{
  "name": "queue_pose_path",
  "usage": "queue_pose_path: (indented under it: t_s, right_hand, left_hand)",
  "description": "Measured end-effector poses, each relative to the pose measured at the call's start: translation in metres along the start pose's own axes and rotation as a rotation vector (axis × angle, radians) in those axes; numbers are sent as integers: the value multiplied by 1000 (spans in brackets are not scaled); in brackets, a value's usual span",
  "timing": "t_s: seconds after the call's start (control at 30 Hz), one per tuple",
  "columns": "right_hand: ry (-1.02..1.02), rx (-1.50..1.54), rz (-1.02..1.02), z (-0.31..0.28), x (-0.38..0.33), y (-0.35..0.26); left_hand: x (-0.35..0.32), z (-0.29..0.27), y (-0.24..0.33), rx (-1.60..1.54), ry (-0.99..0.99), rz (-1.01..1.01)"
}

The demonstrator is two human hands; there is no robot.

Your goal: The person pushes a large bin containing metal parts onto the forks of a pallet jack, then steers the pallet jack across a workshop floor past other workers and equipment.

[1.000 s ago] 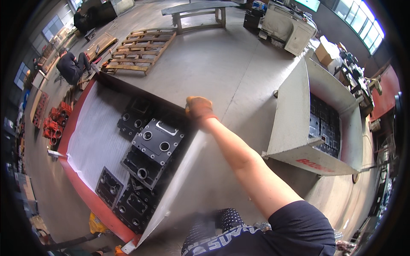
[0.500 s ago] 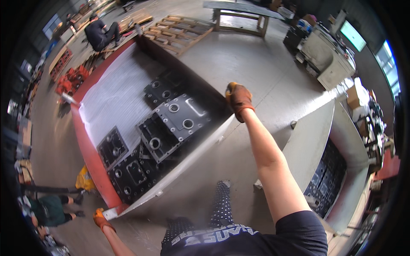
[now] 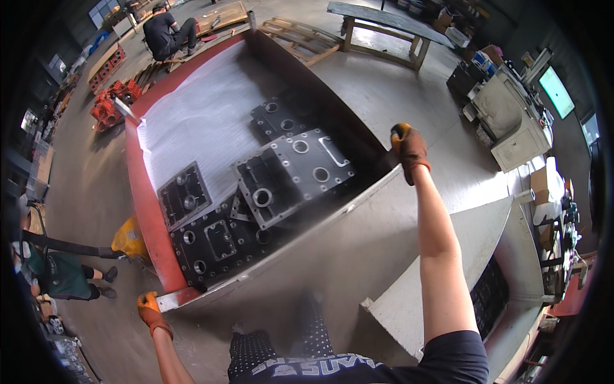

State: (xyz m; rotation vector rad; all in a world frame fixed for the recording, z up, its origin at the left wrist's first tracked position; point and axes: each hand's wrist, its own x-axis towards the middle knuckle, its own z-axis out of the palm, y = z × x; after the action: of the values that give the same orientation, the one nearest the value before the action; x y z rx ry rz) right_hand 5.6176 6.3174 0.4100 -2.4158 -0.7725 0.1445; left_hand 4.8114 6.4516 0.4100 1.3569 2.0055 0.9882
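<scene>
A large red metal bin (image 3: 137, 192) stands before me, tilted across the view, its near edge pale and worn. My left hand (image 3: 152, 313), in an orange-brown work glove, is closed on the bin's near left corner post (image 3: 176, 299). My right hand (image 3: 409, 150), gloved alike, is closed at the near right corner, and hides what it grips. Inside the bin lie several dark grey metal plates with round holes, among them a large casting (image 3: 300, 169) on top and a smaller cover (image 3: 184, 195) by the left wall. White foam sheeting (image 3: 204, 109) lines the far part.
A grey bin (image 3: 441, 256) with dark parts stands close on my right. Left of the red bin is yellow equipment (image 3: 131, 238) with a black handle, beside a person in green (image 3: 64, 275). Farther off are a seated person (image 3: 167, 35), a wooden pallet (image 3: 297, 38) and a workbench (image 3: 390, 24).
My view has shifted, so the red bin appears farther right. The grey bin has come nearer and farther back beside me. My legs have stepped; both hands keep their hold on the bin.
</scene>
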Motion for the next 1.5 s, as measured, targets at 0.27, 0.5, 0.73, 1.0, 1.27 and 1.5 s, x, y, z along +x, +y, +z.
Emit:
queue_pose_path:
  t_s: [0.27, 0.5, 0.73, 1.0, 1.27, 1.5]
  right_hand:
    - [41, -282, -19, -48, 84, 67]
    - [288, -969, 9, -66, 100, 73]
    - [284, -383, -590, 23, -61, -16]
    - [-100, 441, -471, 72, -288, -183]
    - [-113, 953, -45, 81, -374, -278]
    - [266, 473, 215, 108, -458, -289]
  left_hand:
    - [-102, 64, 152, 190, -90, 158]
    - [-159, 159, 155, 9, -106, 312]
    - [-163, 189, 180, 50, -188, 444]
    - [-141, 201, 149, -484, -528, 312]
    - [-118, 210, 122, -624, -859, 306]
    - [-110, 205, 130, -784, -1071, 170]
